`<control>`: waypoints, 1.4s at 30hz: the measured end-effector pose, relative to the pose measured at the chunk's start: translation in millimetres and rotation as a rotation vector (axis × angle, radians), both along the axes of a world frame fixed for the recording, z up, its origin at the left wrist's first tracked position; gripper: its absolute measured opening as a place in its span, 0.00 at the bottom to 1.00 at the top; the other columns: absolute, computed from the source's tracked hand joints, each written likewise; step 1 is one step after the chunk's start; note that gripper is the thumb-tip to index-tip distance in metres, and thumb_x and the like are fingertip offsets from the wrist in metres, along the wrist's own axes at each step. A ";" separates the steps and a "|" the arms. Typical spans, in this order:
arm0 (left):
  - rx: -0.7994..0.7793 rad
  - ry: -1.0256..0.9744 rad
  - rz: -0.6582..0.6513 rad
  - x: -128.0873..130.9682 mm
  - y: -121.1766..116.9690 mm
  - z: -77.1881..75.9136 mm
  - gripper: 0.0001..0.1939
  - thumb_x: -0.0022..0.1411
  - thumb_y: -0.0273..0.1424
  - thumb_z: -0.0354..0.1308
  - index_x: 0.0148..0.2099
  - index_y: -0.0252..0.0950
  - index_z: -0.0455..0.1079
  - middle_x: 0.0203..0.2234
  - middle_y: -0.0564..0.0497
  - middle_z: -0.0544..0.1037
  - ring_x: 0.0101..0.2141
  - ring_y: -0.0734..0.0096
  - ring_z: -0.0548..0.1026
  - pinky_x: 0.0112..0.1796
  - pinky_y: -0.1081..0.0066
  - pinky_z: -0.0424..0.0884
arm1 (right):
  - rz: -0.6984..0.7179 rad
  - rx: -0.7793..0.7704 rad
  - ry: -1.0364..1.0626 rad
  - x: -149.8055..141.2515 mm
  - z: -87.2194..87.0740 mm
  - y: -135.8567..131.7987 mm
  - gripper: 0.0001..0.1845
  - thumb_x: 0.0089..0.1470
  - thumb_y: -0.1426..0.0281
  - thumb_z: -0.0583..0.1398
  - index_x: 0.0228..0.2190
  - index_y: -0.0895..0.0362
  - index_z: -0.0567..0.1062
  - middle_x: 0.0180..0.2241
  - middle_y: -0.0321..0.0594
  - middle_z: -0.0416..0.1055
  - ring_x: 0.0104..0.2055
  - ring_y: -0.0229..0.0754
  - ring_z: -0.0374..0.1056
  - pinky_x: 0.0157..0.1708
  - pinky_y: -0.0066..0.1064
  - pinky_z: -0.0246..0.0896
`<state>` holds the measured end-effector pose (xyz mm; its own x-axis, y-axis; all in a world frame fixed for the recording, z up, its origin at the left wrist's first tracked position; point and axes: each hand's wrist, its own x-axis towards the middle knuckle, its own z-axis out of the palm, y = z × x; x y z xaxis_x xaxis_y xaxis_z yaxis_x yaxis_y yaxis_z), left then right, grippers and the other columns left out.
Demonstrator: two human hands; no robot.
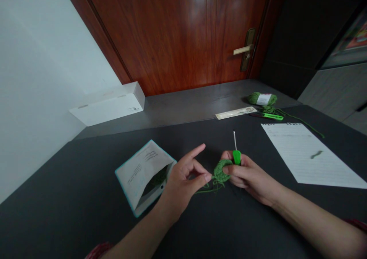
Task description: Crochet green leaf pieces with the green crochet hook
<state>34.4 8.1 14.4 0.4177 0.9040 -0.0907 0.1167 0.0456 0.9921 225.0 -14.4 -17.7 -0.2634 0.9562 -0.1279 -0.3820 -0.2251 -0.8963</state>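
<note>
My right hand (248,175) is closed on a small round green crochet piece (221,170), with the thumb pressed on its face. The same hand also holds a crochet hook (236,156), its green handle in the fingers and its metal shaft pointing up and away. At the left edge of the piece, my left hand (189,175) pinches a bit of green yarn (212,177) between thumb and a finger, the index finger stretched out above. Loose green strands hang below the piece. Whether the pinched bit is a strand or the piece's edge is hard to see.
Left of my hands lies an open white pouch (143,175) with dark green yarn inside. A lined sheet (309,152) with a short yarn scrap is at right. Beyond are a yarn ball (254,97), green-handled scissors (272,116), a flat packet (235,113) and a white box (114,108).
</note>
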 end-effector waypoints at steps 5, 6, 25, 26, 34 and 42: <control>-0.145 -0.269 0.142 -0.9 -0.2 0.9 0.32 0.56 0.26 0.63 0.62 0.38 0.63 0.24 0.58 0.74 0.29 0.76 0.69 0.39 0.71 0.64 | -0.074 0.031 0.015 0.8 1.3 0.5 0.10 0.49 0.73 0.63 0.24 0.56 0.65 0.15 0.21 0.48 0.16 0.27 0.38 0.16 0.26 0.31; -0.167 -0.338 0.181 -1.7 0.5 2.4 0.32 0.56 0.26 0.63 0.62 0.37 0.63 0.24 0.57 0.74 0.30 0.76 0.70 0.41 0.70 0.65 | -0.097 0.037 0.020 1.2 1.5 1.3 0.10 0.49 0.72 0.63 0.24 0.56 0.65 0.15 0.21 0.48 0.16 0.28 0.38 0.16 0.26 0.31; -0.163 -0.043 -0.061 -15.3 1.4 15.0 0.19 0.61 0.35 0.60 0.54 0.40 0.72 0.27 0.56 0.71 0.17 0.86 0.58 0.18 0.78 0.47 | -0.276 0.112 0.076 3.4 0.3 2.4 0.13 0.51 0.68 0.65 0.24 0.55 0.65 0.15 0.22 0.48 0.16 0.28 0.37 0.16 0.25 0.34; -0.126 0.014 -0.064 -15.4 1.7 14.9 0.17 0.60 0.35 0.61 0.51 0.40 0.74 0.27 0.55 0.72 0.16 0.86 0.58 0.18 0.78 0.48 | -0.271 0.114 0.074 3.4 0.0 2.3 0.13 0.50 0.69 0.66 0.24 0.55 0.65 0.15 0.22 0.48 0.16 0.28 0.37 0.16 0.25 0.34; -0.285 -0.194 -0.176 -29.5 0.9 13.9 0.09 0.53 0.38 0.66 0.30 0.37 0.80 0.14 0.57 0.64 0.14 0.86 0.49 0.16 0.78 0.41 | -0.268 0.126 0.075 0.7 -2.7 2.1 0.13 0.51 0.69 0.66 0.25 0.55 0.66 0.17 0.24 0.52 0.17 0.29 0.40 0.16 0.25 0.34; -0.103 -0.486 -0.064 -15.4 0.1 6.2 0.27 0.59 0.29 0.63 0.59 0.51 0.67 0.44 0.48 0.78 0.26 0.78 0.74 0.30 0.73 0.71 | -0.226 0.122 0.093 -0.4 -0.8 0.1 0.14 0.52 0.66 0.66 0.26 0.54 0.65 0.16 0.22 0.46 0.16 0.28 0.35 0.15 0.25 0.33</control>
